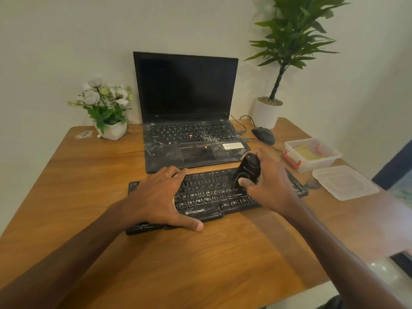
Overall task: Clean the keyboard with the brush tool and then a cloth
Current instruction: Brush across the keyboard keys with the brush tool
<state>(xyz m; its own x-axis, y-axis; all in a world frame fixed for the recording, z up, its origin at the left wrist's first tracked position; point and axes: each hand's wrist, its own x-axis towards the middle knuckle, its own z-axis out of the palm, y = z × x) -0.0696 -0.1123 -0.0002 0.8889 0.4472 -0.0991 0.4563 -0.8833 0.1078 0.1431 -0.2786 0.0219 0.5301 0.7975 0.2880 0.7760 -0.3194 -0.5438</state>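
While our left hand (159, 197) lies flat, fingers straight, on the keyboard (214, 195), our right hand (270, 178) grips the brush (248, 167) over its keys.

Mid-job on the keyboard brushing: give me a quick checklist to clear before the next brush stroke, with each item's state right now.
1. Brush tool in hand: ok, the right hand holds it with a firm grip.
2. Tool over the keyboard: ok, it sits above the right-centre keys.
3. Keyboard steadied: ok, the left hand lies flat on its left part.
4. Bristles touching the keys: cannot tell, the tool's underside is hidden.
5. Dust left on the keys: not ok, pale specks show across them.
6. Cloth ready for the wipe: cannot tell, no cloth clearly in view.
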